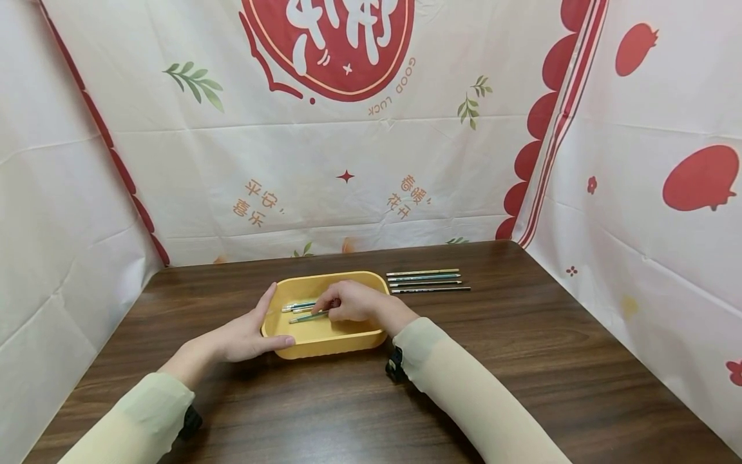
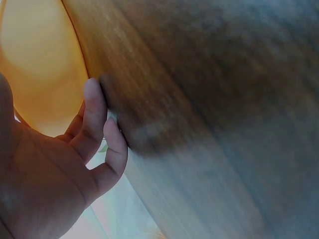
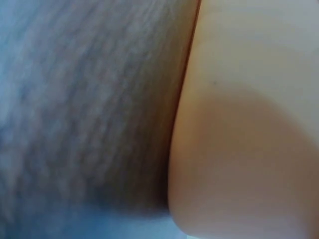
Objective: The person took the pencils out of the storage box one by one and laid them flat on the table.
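A yellow plastic basin (image 1: 333, 349) stands on the table with several pencils (image 1: 298, 305) lying inside it. Around its left end my left hand (image 1: 246, 334) holds on, thumb over the front rim and fingers along the left side. In the left wrist view, the fingers of the left hand (image 2: 55, 169) bend against the outer wall of the basin (image 2: 45, 55). My right hand (image 1: 356, 301) reaches inside the basin and pinches a green pencil (image 1: 301, 318). Only the basin wall (image 3: 249, 149) and table show in the right wrist view; the hand is out of sight there.
Several pencils (image 1: 426, 277) lie side by side on the dark wooden table (image 1: 522, 354), right of the basin. Behind the table hangs a printed white cloth (image 1: 324, 200), with more cloth (image 1: 655, 245) along the right side.
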